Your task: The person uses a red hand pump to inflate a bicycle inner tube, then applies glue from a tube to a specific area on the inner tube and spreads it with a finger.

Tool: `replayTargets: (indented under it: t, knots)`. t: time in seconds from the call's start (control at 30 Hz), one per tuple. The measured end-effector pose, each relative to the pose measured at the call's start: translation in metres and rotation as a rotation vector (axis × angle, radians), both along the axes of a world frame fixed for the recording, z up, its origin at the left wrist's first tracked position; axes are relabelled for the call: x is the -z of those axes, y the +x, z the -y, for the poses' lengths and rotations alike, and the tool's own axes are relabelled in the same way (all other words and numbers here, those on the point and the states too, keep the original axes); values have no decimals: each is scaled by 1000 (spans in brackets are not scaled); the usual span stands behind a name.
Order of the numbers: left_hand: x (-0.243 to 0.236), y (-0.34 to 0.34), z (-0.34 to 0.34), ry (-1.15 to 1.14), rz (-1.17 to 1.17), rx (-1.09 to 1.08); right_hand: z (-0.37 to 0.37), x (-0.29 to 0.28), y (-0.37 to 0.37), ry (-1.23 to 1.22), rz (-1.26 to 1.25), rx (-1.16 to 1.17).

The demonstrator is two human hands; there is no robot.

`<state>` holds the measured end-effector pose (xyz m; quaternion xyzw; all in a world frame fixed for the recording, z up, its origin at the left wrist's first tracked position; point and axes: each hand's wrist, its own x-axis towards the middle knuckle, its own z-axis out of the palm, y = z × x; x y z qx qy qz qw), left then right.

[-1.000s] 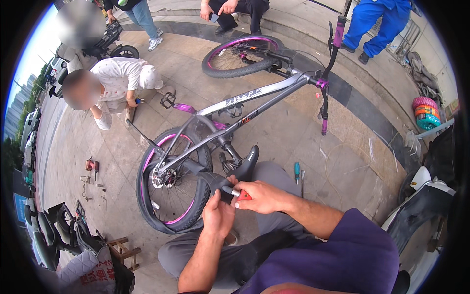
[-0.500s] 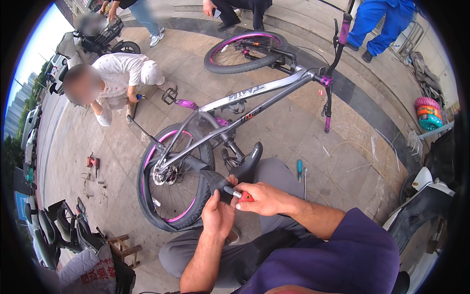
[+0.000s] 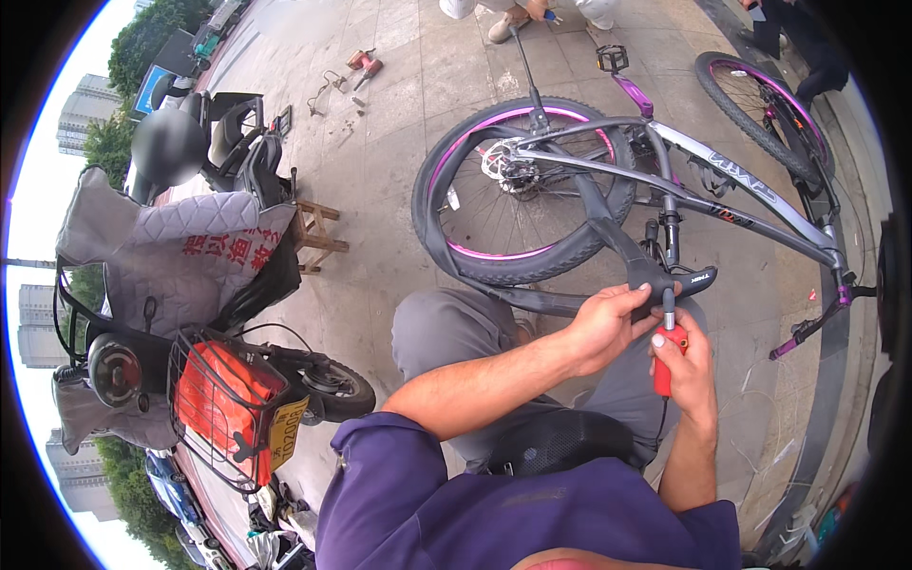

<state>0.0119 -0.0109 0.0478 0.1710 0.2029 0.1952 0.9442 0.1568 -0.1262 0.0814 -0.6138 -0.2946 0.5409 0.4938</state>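
left hand, fingers clamped on black inner tube; right hand likewise on red-handled tool. apparent step: tooling the tube; next requires steady tension.

Wdn stool, scooter w/ yel plate, bldgs

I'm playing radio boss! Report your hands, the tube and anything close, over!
Left hand gripping tube. Right hand holding red tool, tip at tube. Tube loose across rear wheel, saddle close by.
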Motion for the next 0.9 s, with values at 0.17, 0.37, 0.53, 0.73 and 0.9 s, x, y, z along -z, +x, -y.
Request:
replayTargets:
  t: [0.17, 0.37, 0.53, 0.73, 0.9]
  knots:
    - [-4, 5, 3, -8, -41, -36, -1, 11, 6, 85, 234, -67]
    - [-2, 8, 3, 7, -14, -19, -1, 3, 13, -21, -32, -14]
    - [-1, 5, 2, 7, -22, -21, 0, 1, 7, -15, -2, 13]
    - [-12, 17, 1, 24, -105, -11, 13, -5, 20, -31, 85, -40]
    - [-13, 13, 5, 63, -172, -26, 12, -11, 21, -12, 362, -136]
